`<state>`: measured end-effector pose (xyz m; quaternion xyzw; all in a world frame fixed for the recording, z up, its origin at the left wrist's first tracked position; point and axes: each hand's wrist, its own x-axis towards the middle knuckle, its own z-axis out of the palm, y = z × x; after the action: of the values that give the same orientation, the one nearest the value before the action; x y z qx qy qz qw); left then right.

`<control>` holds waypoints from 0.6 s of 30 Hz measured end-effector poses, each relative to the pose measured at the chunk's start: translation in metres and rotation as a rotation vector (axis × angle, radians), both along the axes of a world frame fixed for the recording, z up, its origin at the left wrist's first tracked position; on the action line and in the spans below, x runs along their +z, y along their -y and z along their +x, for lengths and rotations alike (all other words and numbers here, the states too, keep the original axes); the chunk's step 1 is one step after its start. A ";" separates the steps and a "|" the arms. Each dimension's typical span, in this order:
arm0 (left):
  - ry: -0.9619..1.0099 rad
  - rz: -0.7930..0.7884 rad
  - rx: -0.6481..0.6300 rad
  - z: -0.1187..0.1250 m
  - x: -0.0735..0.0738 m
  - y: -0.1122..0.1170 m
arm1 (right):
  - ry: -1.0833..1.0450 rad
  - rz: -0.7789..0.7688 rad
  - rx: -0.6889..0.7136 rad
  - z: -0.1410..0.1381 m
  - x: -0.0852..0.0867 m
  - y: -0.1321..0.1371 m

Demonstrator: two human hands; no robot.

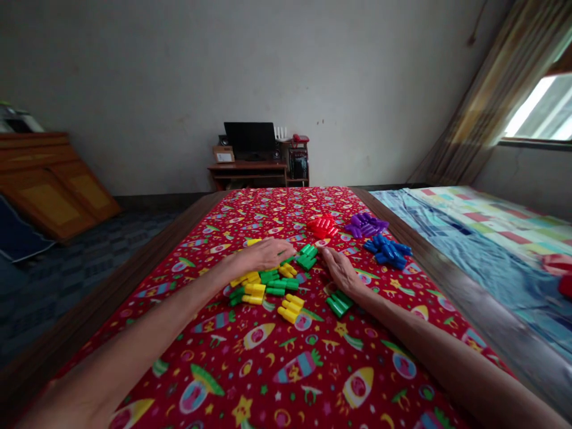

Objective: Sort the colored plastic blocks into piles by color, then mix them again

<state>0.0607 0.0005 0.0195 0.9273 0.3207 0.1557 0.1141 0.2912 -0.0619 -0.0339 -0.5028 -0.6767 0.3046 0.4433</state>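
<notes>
Mixed yellow and green plastic pieces (268, 289) lie in a loose pile on a red patterned tablecloth (277, 369). My left hand (263, 253) rests palm down over the far side of the pile, fingers stretched flat toward a small green cluster (307, 256). My right hand (340, 269) lies just right of that cluster, fingers extended and touching the cloth. More green pieces (338, 302) sit by my right wrist. Beyond are sorted heaps of red pieces (322, 226), purple pieces (367, 224) and blue pieces (388, 250).
The table has dark wooden edges (147, 250). A bed with a patchwork blanket (482, 226) lies to the right. A desk with a monitor (250, 140) stands against the far wall. Wooden panels (53, 185) lean at the left; a curtained window (536, 107) is at right.
</notes>
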 end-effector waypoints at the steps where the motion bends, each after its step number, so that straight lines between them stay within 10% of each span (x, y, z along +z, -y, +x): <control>1: -0.038 0.078 0.002 0.007 0.002 0.014 | -0.029 -0.002 -0.004 0.000 0.000 0.000; 9: -0.139 0.309 -0.262 0.084 -0.022 0.123 | -0.590 -0.124 -0.157 0.004 -0.012 -0.015; 18: -0.186 0.451 0.100 0.030 -0.032 0.080 | -0.515 -0.087 -0.041 0.007 -0.009 -0.010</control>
<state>0.0911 -0.0793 -0.0127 0.9227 0.3323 0.1428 -0.1334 0.2981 -0.0523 -0.0427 -0.4410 -0.5175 0.4421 0.5851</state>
